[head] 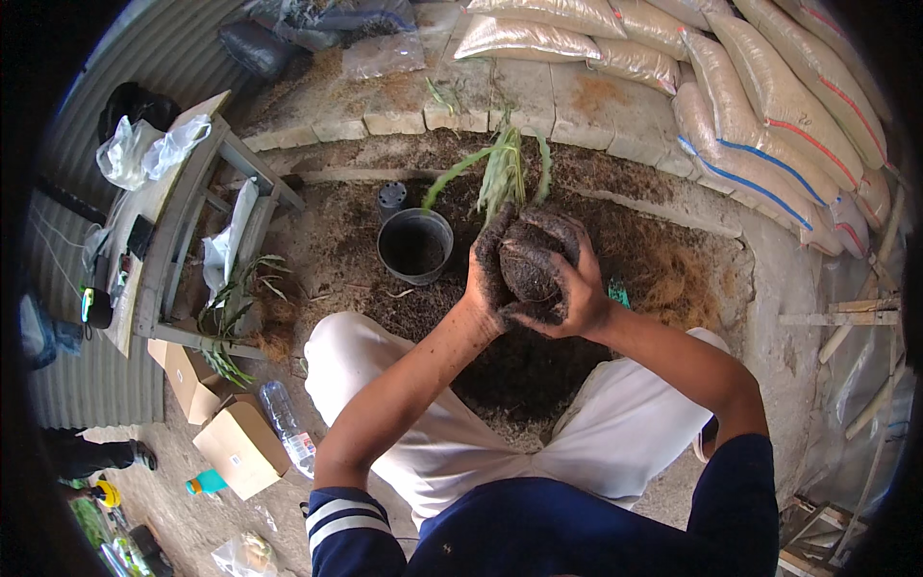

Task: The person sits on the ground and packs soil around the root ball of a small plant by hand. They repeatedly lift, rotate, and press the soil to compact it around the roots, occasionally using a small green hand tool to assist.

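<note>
Between my two soil-covered hands sits a rounded root ball of dark soil (530, 270), with a green leafy plant (503, 169) pointing away from me at its far end. My left hand (490, 270) grips the left side of the ball. Around its right and near sides curl the fingers of my right hand (573, 278). A black plastic pot (415, 247) stands on the ground just left of my hands, its inside dark. Behind that pot is a smaller dark pot with holes in its base (391, 197). Loose dark soil (533, 375) lies beneath my hands.
Brown fibre (681, 288) and a green object (619, 293) lie to the right. Filled sacks (764, 122) are stacked far right beyond a block edge (454, 119). At left are a wooden table (162, 216), cardboard boxes (241, 443), a plastic bottle (287, 425) and another person's foot (143, 455).
</note>
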### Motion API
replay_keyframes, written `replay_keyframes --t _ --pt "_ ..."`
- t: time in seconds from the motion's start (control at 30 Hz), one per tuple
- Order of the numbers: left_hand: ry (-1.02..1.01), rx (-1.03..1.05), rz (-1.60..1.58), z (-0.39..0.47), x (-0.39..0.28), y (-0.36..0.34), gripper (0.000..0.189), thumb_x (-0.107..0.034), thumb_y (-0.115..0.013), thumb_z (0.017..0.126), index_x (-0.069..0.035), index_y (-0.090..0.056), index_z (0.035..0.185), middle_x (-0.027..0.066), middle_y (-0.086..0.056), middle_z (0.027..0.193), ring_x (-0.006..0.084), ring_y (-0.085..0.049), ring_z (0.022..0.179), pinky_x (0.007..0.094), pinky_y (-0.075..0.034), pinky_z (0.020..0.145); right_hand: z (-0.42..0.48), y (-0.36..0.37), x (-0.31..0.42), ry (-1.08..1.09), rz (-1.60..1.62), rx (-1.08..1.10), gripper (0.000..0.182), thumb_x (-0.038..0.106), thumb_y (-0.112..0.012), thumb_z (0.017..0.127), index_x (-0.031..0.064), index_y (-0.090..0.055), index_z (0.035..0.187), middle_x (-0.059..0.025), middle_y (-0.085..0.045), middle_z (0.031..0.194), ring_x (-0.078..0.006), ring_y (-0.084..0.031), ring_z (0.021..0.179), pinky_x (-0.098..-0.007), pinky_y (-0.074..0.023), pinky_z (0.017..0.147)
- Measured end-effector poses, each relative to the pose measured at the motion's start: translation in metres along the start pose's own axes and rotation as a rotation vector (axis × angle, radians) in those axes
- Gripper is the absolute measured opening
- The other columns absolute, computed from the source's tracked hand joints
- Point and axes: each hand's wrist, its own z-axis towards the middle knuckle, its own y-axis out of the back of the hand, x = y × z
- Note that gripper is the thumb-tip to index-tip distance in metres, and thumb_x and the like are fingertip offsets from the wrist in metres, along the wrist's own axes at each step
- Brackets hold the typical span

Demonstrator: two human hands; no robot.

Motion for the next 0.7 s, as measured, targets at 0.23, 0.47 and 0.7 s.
replay_keyframes --t 0.23,0.47,0.7 --pt "0.045 -0.015 0.007 -0.002 0.000 -0.005 0.036 -0.036 -0.039 0.097 -0.011 -0.056 0.116 0.0082 -0.061 0.108 0.0232 -0.061 0.096 0.0388 -0.052 0.085 0.007 0.010 -0.001 0.213 -0.174 0.046 0.054 0.042 -0.072 0.073 0.0095 -0.065 0.115 -0.0192 -0.056 0.121 -0.0393 -0.048 0.119 -0.0533 -0.0335 0.104" --pt "-0.106 -0.244 0.328 -0.006 0.011 -0.022 0.033 -0.036 -0.037 0.098 -0.012 -0.057 0.108 0.0042 -0.063 0.101 0.0175 -0.062 0.089 0.0323 -0.054 0.079 -0.004 -0.006 -0.025 0.267 -0.078 -0.087 0.044 0.032 -0.075 0.070 0.0112 -0.069 0.108 -0.0140 -0.061 0.111 -0.0322 -0.059 0.105 -0.0471 -0.0453 0.095" --pt "-0.136 -0.234 0.205 -0.010 0.000 -0.039 0.037 -0.039 -0.040 0.094 -0.012 -0.058 0.112 0.0076 -0.062 0.107 0.0220 -0.062 0.095 0.0386 -0.051 0.085 0.021 0.006 -0.013 0.140 0.074 0.028 0.065 0.050 -0.068 0.074 0.0054 -0.059 0.120 -0.0195 -0.054 0.121 -0.0353 -0.050 0.117 -0.0516 -0.0284 0.108"
